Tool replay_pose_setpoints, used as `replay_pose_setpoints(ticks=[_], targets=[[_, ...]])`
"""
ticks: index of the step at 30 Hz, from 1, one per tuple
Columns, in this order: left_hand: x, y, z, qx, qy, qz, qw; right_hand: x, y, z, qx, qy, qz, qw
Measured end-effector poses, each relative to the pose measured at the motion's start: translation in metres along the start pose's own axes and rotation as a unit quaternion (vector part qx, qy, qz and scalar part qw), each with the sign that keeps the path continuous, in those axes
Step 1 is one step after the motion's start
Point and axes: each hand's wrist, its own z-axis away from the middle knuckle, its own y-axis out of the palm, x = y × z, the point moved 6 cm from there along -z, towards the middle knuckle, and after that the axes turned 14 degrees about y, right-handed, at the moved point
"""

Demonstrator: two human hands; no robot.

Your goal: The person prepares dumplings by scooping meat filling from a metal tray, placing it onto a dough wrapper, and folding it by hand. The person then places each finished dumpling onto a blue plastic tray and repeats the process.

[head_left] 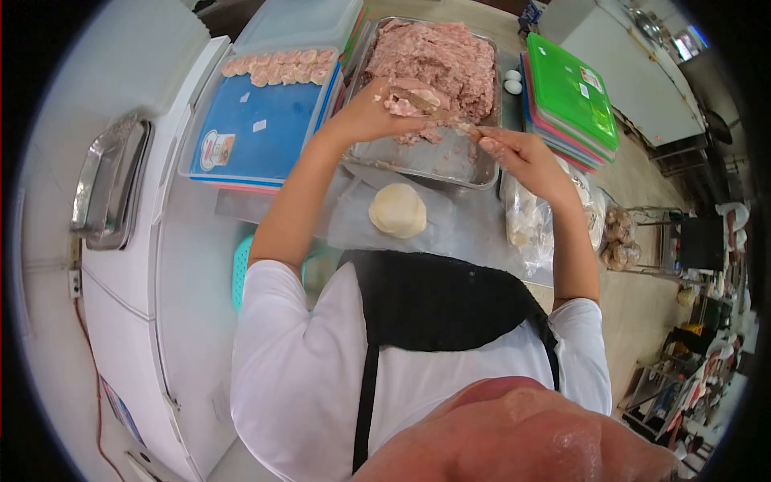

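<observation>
A metal tray holds a large heap of pink ground meat. Over its near left part, my left hand is curled around a portion of meat on a wrapper. My right hand grips the end of a thin spatula or knife, whose blade reaches left to the portion and is smeared with meat. Meat also clings to my right fingers. Nearer to me, a stack of round pale dough wrappers lies on a plastic sheet.
At the left, a blue-lidded container carries rows of filled dumplings. Two white eggs lie beside the tray. Stacked green-topped lids stand at the right, with plastic bags in front of them.
</observation>
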Motion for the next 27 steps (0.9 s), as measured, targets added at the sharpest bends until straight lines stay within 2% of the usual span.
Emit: replay_pose_setpoints(ticks=[2,5,6,8,9,11,12,13,14,16,17,20,21,23,24,26,27], targets=[[0.001,0.002,-0.002,0.034,0.029,-0.023,0.999,-0.014,0.010,-0.010,0.034,-0.011,0.000,0.999],[-0.007,0.016,-0.006,0.109,-0.050,-0.164,0.979,-0.058,0.015,-0.042,0.051,-0.039,0.004,0.998],[0.003,0.014,-0.003,0.063,-0.083,-0.153,0.983,-0.062,0.013,-0.047,0.051,-0.051,0.006,0.997],[0.037,0.011,0.010,-0.032,-0.147,-0.131,0.980,-0.054,-0.002,-0.041,-0.108,-0.077,0.152,0.979],[0.052,0.011,0.015,-0.056,-0.180,-0.107,0.976,-0.043,-0.007,-0.036,-0.188,-0.092,0.222,0.952],[0.076,0.012,0.023,-0.105,-0.243,-0.057,0.963,-0.030,0.009,-0.024,-0.203,-0.137,0.194,0.950],[0.077,0.012,0.021,-0.113,-0.236,-0.075,0.962,-0.030,0.015,-0.020,-0.211,-0.156,0.180,0.948],[0.078,0.014,0.020,-0.117,-0.230,-0.091,0.962,-0.055,0.026,-0.040,-0.190,-0.119,0.187,0.956],[0.077,0.018,0.021,-0.118,-0.224,-0.106,0.962,-0.083,0.028,-0.051,-0.167,-0.084,0.254,0.949],[0.048,0.016,0.022,-0.117,-0.257,-0.133,0.950,-0.127,0.015,-0.071,-0.125,-0.026,0.386,0.914],[0.029,0.015,0.022,-0.110,-0.274,-0.146,0.944,-0.119,0.003,-0.061,-0.109,0.021,0.312,0.944],[-0.013,0.017,0.014,-0.103,-0.205,-0.102,0.968,-0.119,-0.029,-0.047,-0.115,0.057,0.138,0.982],[-0.017,0.015,0.007,-0.104,-0.103,-0.151,0.978,-0.107,-0.034,-0.041,-0.081,0.050,0.048,0.994],[-0.024,0.015,0.003,-0.106,0.099,-0.246,0.958,-0.075,-0.026,-0.030,-0.022,-0.043,-0.044,0.998],[-0.020,0.017,0.001,-0.078,0.037,-0.202,0.976,-0.062,-0.020,-0.026,0.006,-0.090,-0.091,0.992],[-0.015,0.024,0.002,-0.018,-0.084,-0.109,0.990,-0.049,0.006,-0.029,0.030,-0.085,-0.038,0.995],[-0.013,0.023,0.004,0.000,-0.096,-0.130,0.987,-0.046,0.015,-0.029,0.042,-0.080,-0.012,0.996]])
